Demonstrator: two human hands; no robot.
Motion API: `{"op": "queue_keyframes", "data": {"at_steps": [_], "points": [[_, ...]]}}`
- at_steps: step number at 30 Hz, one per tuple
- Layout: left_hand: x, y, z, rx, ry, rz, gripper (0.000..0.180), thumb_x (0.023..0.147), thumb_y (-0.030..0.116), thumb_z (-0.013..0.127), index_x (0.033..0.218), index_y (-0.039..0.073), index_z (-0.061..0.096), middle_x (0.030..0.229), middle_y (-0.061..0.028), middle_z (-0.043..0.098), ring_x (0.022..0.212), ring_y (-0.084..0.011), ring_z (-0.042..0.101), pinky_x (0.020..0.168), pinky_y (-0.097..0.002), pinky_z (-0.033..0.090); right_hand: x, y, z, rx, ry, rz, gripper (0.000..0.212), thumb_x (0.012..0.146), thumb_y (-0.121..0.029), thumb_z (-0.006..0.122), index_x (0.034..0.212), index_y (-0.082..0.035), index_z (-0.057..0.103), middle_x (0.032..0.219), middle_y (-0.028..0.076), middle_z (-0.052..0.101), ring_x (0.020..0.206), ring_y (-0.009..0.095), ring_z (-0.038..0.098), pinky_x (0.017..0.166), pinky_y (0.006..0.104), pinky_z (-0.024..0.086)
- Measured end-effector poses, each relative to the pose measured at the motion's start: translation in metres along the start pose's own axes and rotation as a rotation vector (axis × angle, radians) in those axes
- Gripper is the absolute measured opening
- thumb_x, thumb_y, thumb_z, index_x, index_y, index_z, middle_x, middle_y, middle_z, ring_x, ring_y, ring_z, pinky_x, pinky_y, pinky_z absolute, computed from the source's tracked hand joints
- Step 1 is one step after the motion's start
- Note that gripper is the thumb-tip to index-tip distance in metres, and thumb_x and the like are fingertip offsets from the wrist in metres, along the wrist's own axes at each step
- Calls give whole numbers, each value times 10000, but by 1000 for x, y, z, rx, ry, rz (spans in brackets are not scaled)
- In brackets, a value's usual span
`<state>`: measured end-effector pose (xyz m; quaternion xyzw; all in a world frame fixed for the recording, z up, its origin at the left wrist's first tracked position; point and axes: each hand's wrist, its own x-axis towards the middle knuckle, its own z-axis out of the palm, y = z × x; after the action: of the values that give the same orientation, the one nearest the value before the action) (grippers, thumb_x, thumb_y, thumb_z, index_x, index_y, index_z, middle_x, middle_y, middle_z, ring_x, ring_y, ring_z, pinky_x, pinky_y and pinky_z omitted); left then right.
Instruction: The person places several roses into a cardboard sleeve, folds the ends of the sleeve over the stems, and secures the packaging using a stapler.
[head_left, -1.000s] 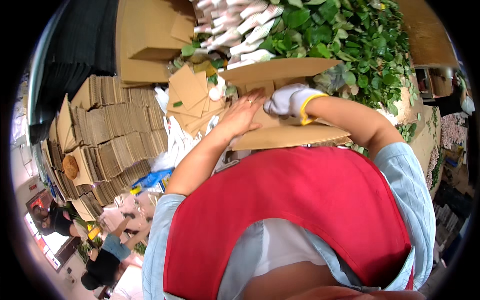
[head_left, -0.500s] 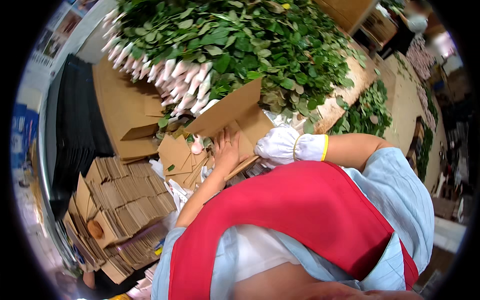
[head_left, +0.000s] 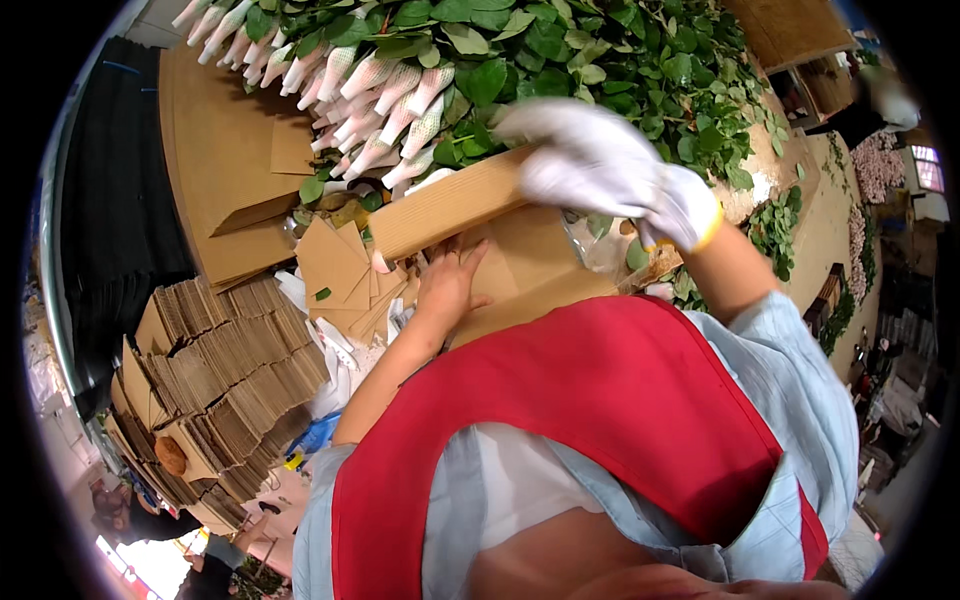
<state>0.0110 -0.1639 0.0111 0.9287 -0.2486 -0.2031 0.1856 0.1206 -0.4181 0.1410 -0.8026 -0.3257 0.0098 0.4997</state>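
Note:
A brown sheet of folded cardboard (head_left: 535, 262) lies in front of me, its far flap standing up and bent over toward me. My bare left hand (head_left: 450, 285) rests on the cardboard's left part, fingers and thumb apart, just below that flap. My right hand (head_left: 610, 170), in a white glove with a yellow-edged cuff, is at the flap's right end and smeared by motion. Its fingers cannot be made out. Beyond the cardboard lie many leafy green flower stems (head_left: 600, 60), whose heads wear whitish-pink net sleeves (head_left: 390, 110).
At the left are tall stacks of flat cardboard pieces (head_left: 235, 365), large cardboard sheets (head_left: 225, 130) and a pile of black sheets (head_left: 125, 190). Small cardboard pieces (head_left: 335, 265) lie beside my left hand. A person (head_left: 880, 105) stands far off at the upper right.
My right hand has moved up and away from the cardboard's near right side to the far flap. That flap now leans over toward me. My left hand stays on the cardboard.

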Motion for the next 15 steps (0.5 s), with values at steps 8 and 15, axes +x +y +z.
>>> {"op": "queue_keyframes", "data": {"at_steps": [8,15], "points": [[-1,-5,24,-29,29,188,618,721,155,772,1290,47,554,1405,-209,471,1346,-335,407,1054,-402,405,-19,61,-57,-792,-133,625,247,818,-120,531,1012,-107,683,847,151,690,853,309,671,768,432,533],[-10,-1,16,-231,97,88,278,803,134,683,1063,36,687,1295,-180,582,1249,-319,523,1006,-378,454,14,-60,-166,-1142,219,19,219,812,-120,592,1017,-75,656,777,175,647,732,354,647,680,422,525]]}}
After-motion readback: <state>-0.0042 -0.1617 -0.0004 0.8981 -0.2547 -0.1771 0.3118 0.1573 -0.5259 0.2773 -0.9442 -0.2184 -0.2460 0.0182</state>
